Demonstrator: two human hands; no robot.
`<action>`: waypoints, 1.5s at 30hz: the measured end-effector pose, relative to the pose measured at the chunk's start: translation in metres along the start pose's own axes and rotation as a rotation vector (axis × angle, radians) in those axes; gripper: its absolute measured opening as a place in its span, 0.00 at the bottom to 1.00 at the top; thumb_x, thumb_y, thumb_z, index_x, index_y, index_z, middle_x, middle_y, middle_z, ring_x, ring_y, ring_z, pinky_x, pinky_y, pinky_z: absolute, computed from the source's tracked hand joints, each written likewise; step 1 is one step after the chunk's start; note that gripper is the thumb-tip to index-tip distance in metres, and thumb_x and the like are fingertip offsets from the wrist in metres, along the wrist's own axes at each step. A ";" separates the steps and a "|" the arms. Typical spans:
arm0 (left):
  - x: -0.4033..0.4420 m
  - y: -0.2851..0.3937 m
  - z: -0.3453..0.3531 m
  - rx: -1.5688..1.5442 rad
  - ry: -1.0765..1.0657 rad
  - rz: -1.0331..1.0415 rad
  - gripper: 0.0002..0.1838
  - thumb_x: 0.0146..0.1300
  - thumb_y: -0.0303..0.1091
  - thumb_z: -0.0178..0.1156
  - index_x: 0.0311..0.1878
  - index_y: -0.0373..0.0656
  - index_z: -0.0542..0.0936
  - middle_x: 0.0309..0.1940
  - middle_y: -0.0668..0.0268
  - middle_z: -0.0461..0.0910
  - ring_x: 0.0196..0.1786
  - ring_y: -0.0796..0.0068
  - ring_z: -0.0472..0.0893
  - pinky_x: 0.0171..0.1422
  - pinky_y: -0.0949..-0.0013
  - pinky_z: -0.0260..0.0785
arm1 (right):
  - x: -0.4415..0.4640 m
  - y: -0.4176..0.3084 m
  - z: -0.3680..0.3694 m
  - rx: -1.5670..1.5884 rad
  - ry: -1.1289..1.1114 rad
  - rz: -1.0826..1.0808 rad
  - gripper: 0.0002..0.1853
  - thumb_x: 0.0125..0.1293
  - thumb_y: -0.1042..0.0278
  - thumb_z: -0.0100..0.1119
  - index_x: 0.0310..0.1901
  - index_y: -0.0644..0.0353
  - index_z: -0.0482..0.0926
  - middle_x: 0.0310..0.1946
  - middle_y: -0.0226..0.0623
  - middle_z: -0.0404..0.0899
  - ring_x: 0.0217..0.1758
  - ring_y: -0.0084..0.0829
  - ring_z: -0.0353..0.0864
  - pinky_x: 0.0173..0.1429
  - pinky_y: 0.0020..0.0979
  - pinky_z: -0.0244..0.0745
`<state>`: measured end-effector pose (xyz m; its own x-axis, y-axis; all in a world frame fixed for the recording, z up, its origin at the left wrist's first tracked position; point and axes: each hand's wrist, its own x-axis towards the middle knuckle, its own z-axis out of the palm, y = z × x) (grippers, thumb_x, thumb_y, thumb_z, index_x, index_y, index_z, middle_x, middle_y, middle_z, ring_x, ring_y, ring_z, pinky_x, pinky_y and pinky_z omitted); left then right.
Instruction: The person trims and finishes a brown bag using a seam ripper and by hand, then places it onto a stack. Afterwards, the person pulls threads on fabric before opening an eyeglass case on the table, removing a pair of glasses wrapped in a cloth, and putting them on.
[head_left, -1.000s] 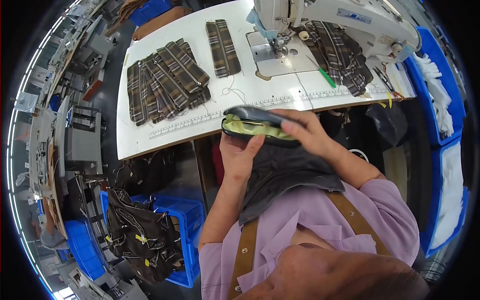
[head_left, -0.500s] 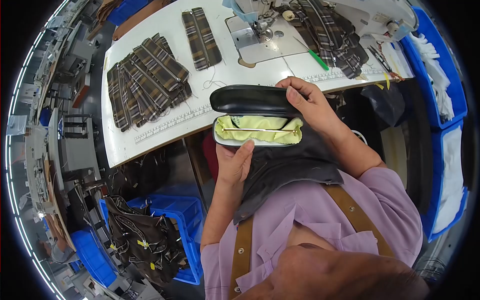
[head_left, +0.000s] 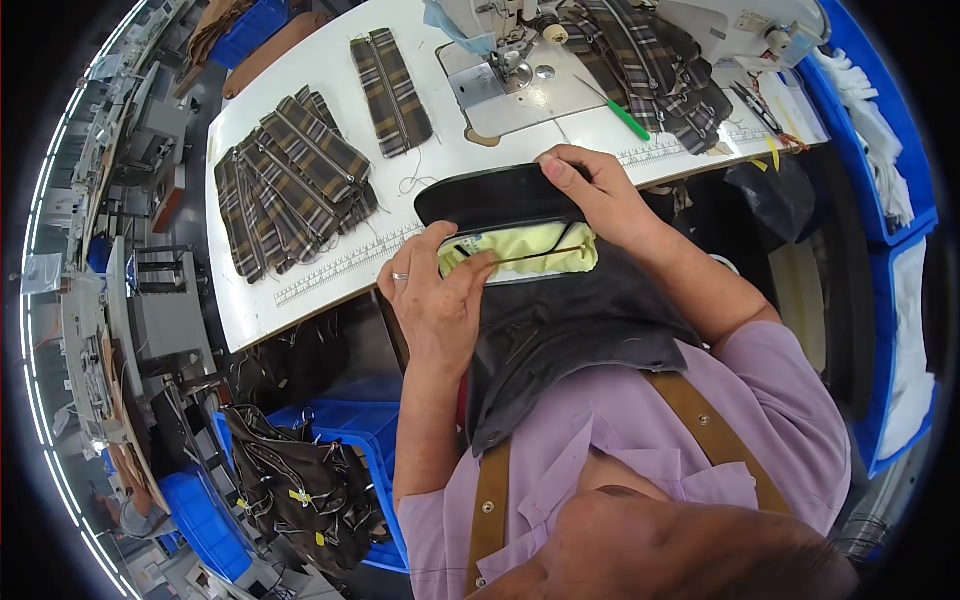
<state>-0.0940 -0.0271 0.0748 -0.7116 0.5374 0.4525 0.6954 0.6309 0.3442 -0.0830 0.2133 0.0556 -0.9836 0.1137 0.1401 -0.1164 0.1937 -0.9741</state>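
An open black glasses case (head_left: 500, 192) is held over the front edge of the white table, lid raised at the back. A yellow-green cloth (head_left: 520, 243) lines its lower half, with thin-framed glasses (head_left: 540, 256) lying on the cloth. My left hand (head_left: 440, 295), with a ring on one finger, is at the case's left end, thumb and forefinger pinching the left part of the glasses. My right hand (head_left: 598, 197) grips the right end of the lid, thumb on its inner side.
Plaid strips with zippers (head_left: 295, 180) fan out at the table's left, beside a single strip (head_left: 392, 92). Behind are a sewing machine (head_left: 515, 75), a green-handled tool (head_left: 628, 118) and more plaid pieces (head_left: 650, 70). Blue bins (head_left: 380, 440) flank the table; a dark bag (head_left: 300, 490) lies in one.
The case has been opened, showing the cloth and glasses. My left hand has moved from under the case to its left end and taken hold of the glasses. My right hand stays on the lid.
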 end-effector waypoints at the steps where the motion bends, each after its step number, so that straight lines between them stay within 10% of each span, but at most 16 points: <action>1: 0.002 -0.002 -0.001 0.026 -0.016 0.006 0.09 0.53 0.33 0.73 0.39 0.52 0.90 0.53 0.68 0.80 0.55 0.65 0.77 0.63 0.59 0.58 | 0.005 0.001 0.002 -0.006 -0.001 -0.013 0.23 0.77 0.50 0.55 0.48 0.69 0.81 0.35 0.33 0.82 0.42 0.19 0.74 0.51 0.26 0.71; 10: 0.021 -0.026 -0.018 -0.116 0.281 0.029 0.10 0.52 0.22 0.73 0.38 0.43 0.88 0.40 0.66 0.84 0.42 0.67 0.80 0.46 0.66 0.71 | 0.056 -0.004 0.009 -0.270 0.009 -0.170 0.20 0.78 0.54 0.54 0.49 0.67 0.81 0.37 0.40 0.84 0.40 0.27 0.80 0.51 0.29 0.74; 15: 0.024 -0.033 -0.024 -0.050 0.352 0.001 0.10 0.53 0.22 0.72 0.40 0.42 0.89 0.41 0.65 0.84 0.42 0.68 0.79 0.48 0.67 0.71 | 0.071 0.001 0.009 -0.526 0.040 -0.293 0.18 0.75 0.56 0.56 0.56 0.62 0.79 0.51 0.45 0.85 0.52 0.47 0.84 0.55 0.39 0.77; 19: 0.023 -0.036 -0.015 -0.006 0.326 0.015 0.10 0.52 0.22 0.72 0.39 0.42 0.88 0.41 0.66 0.84 0.41 0.67 0.78 0.48 0.65 0.70 | 0.066 -0.008 0.001 -0.418 0.215 -0.649 0.15 0.67 0.64 0.66 0.54 0.56 0.81 0.55 0.38 0.82 0.55 0.43 0.81 0.57 0.38 0.75; 26: 0.022 -0.014 -0.004 -0.029 0.309 0.038 0.09 0.52 0.22 0.72 0.36 0.44 0.88 0.42 0.68 0.84 0.39 0.66 0.78 0.45 0.64 0.70 | 0.025 -0.039 0.004 -0.810 -0.166 -0.933 0.09 0.54 0.66 0.66 0.37 0.53 0.81 0.39 0.28 0.78 0.43 0.34 0.77 0.46 0.36 0.71; 34: 0.003 -0.006 0.007 -0.589 0.517 -0.344 0.30 0.54 0.32 0.79 0.58 0.42 0.74 0.57 0.61 0.77 0.57 0.69 0.76 0.53 0.66 0.76 | 0.012 -0.037 0.005 -0.510 -0.094 -0.749 0.08 0.54 0.71 0.72 0.36 0.58 0.83 0.32 0.34 0.79 0.35 0.38 0.80 0.37 0.37 0.73; 38: -0.012 -0.016 0.011 -1.170 0.357 -0.650 0.24 0.58 0.20 0.74 0.54 0.36 0.72 0.48 0.59 0.80 0.48 0.74 0.83 0.50 0.72 0.81 | -0.003 -0.034 0.005 -0.434 -0.138 -0.618 0.07 0.57 0.73 0.73 0.36 0.60 0.84 0.29 0.36 0.79 0.32 0.37 0.80 0.34 0.35 0.73; 45: -0.009 -0.001 0.008 -1.154 0.417 -0.562 0.20 0.60 0.16 0.69 0.52 0.36 0.72 0.45 0.58 0.83 0.47 0.77 0.83 0.51 0.77 0.76 | -0.029 -0.031 0.013 -0.215 -0.333 -0.255 0.05 0.60 0.71 0.71 0.36 0.61 0.85 0.28 0.36 0.78 0.28 0.34 0.79 0.31 0.32 0.73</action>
<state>-0.0890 -0.0284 0.0639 -0.9858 0.0249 0.1662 0.1561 -0.2297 0.9606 -0.0528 0.1913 0.0789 -0.9221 -0.2759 0.2713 -0.3634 0.3762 -0.8523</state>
